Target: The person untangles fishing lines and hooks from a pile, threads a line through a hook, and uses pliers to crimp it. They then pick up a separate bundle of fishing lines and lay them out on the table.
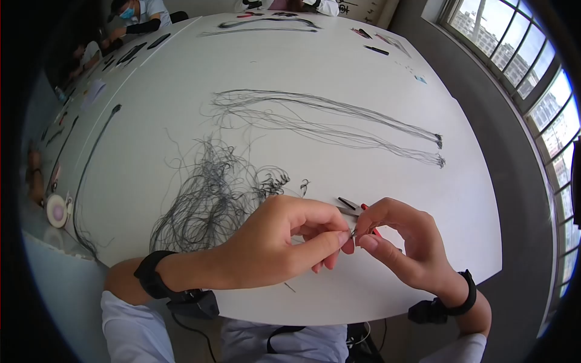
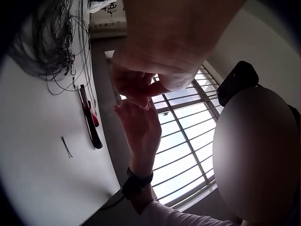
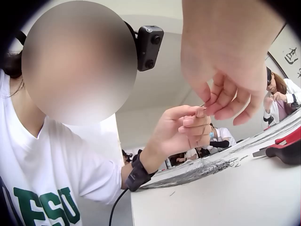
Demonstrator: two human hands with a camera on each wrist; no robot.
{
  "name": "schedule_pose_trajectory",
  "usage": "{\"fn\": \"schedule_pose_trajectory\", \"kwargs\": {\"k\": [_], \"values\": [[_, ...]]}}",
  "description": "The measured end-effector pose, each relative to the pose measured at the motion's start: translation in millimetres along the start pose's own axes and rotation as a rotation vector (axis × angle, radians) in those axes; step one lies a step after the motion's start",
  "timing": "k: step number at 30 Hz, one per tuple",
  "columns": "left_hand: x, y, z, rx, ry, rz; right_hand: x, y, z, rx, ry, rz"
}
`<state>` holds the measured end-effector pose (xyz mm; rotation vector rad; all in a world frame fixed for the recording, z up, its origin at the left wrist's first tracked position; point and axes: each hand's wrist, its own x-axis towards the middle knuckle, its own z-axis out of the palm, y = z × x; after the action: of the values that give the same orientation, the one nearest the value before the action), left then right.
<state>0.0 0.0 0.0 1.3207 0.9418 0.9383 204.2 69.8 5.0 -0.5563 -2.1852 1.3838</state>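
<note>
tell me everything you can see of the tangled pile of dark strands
The tangled pile is a loose heap of many thin, dark grey strands, wire-like in look. Most bend into wide, overlapping loops; stray ends fan out on its far side, and small tight curls gather at its right edge. It lies on the white table, where the left forearm crosses in front of its near edge; whether they touch is unclear.

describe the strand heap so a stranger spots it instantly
Find the white table, then the person's left forearm over it. Just beyond that forearm lies the heap of thin, dark strands. Unlike the straighter bundle farther out, it is a wide, curly tangle.
</note>
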Motion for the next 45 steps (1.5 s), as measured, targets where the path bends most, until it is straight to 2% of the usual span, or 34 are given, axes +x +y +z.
{"fn": "schedule_pose_trajectory", "kwargs": {"k": [6, 12, 14, 15, 17, 18, 20, 21, 23, 24, 29, 32, 33, 35, 37, 39, 40, 42, 45], "values": [[2, 0, 2, -0.091, -0.022, -0.037, 2, 0, 2, 0.01, 0.034, 0.018], [2, -1, 0, -0.128, -0.042, -0.058, 1, 0, -2, -0.109, -0.04, -0.062], [2, -3, 3, -0.024, 0.018, 0.009, -2, -3, 1, 0.167, 0.004, 0.181], [3, -5, 4, -0.024, 0.017, 0.006, -2, -2, 1, 0.169, 0.004, 0.183], [4, -9, 7, 0.024, 0.199, 0.155, -2, 0, 1, 0.459, 0.041, 0.366], [4, -7, 6, 0.024, 0.198, 0.153, -2, 0, 1, 0.46, 0.042, 0.367], [6, -3, 1, -0.04, 0.336, 0.222, -1, -1, 1, 0.532, 0.07, 0.463], [7, -1, -2, -0.041, 0.334, 0.222, -1, 0, 0, 0.532, 0.072, 0.463], [8, 4, -11, -0.007, 0.404, 0.294, 0, 2, -4, 0.544, 0.15, 0.494], [7, 10, -18, -0.002, 0.412, 0.254, 1, 2, -7, 0.545, 0.15, 0.49], [9, 19, -52, 0.173, 0.422, 0.154, 4, 2, -32, 0.201, 0.417, 0.28], [10, 17, -71, 0.166, 0.512, 0.147, 11, 6, -47, 0.049, 0.507, 0.197], [9, 18, -78, 0.17, 0.51, 0.148, 13, 10, -54, 0.016, 0.538, 0.192], [8, 21, -91, -0.026, 0.522, 0.162, 17, 18, -72, -0.007, 0.572, 0.249], [7, 22, -104, 0.022, 0.514, 0.136, 17, 26, -89, 0.0, 0.584, 0.285], [8, 21, -113, 0.2, 0.48, -0.038, 17, 31, -99, 0.006, 0.601, 0.325], [10, 17, -113, 0.201, 0.471, -0.035, 16, 33, -102, 0.015, 0.628, 0.317], [13, 9, -111, 0.149, 0.626, -0.006, 14, 37, -109, 0.024, 0.664, 0.312], [16, -1, -119, 0.02, 0.641, 0.016, 12, 44, -121, -0.019, 0.723, 0.29]]}}
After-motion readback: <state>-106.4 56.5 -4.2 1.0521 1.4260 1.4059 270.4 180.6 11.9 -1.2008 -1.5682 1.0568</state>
